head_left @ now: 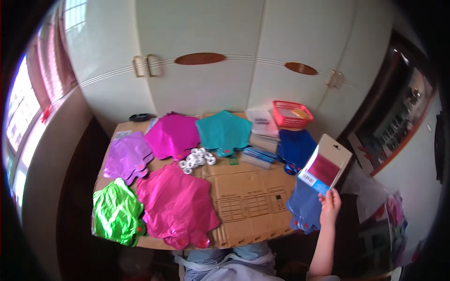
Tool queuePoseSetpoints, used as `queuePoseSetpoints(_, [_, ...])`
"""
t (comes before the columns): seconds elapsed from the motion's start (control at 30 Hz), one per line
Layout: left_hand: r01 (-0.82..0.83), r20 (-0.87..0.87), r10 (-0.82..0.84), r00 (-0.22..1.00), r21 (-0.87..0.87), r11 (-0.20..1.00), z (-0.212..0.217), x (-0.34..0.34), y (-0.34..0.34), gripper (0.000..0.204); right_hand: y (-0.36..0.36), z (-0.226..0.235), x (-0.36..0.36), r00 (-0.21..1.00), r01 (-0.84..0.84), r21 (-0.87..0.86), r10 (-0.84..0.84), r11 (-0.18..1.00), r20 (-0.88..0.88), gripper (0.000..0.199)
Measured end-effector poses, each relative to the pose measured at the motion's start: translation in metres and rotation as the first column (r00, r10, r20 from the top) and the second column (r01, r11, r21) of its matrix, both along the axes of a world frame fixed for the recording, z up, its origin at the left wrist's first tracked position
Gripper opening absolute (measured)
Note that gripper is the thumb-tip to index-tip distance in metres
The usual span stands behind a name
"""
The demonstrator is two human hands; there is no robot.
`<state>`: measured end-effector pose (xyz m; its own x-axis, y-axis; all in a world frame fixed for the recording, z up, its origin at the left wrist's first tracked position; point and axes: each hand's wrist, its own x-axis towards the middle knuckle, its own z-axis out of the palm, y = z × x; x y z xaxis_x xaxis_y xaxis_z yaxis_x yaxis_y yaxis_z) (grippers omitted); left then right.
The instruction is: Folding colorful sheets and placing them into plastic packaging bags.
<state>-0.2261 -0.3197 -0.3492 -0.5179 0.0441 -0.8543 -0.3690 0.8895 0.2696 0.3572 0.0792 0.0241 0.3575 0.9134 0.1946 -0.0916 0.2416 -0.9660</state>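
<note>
My right hand [330,208] pinches the lower edge of a flat package [324,166] and holds it up over the right side of the table. The package has a pale border with a hang hole, a dark red panel and a blue and white barcode strip. Below it lies a stack of slate-blue shiny shapes [304,206] with red dots, and behind it a dark blue stack [295,147]. My left hand is out of view.
A cardboard sheet [253,210] covers the table. Around it lie flat foil-like shapes: green [117,210], pink [178,206], lilac [126,157], magenta [173,136] and teal [224,131]. White rings [197,159], blue packets [259,154] and a red basket [290,122] stand among them.
</note>
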Motion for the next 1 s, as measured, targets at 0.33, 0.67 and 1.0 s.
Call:
queuePoseSetpoints(0.33, [0.341, -0.127, -0.327, 0.936, 0.111, 0.934, 0.035, -0.008, 0.149, 0.015, 0.010, -0.088, 0.243, 0.866, 0.497, -0.113, -0.500, 0.860, 0.004, 0.024])
queuePoseSetpoints(0.67, [0.409, -0.125, -0.399, 0.909, 0.076, 0.909, 0.041, 0.012, 0.136, 0.021, 0.004, -0.210, 0.275, 0.879, 0.367, -0.502, -0.116, 0.783, 0.462, 0.021])
queuePoseSetpoints(1.0, [0.375, -0.197, -0.367, 0.909, 0.007, 0.927, 0.035, 0.007, 0.026, 0.026, 0.032, -0.216, 0.212, 0.482, 0.305, -0.260, 0.087, 0.916, 0.872, 0.026])
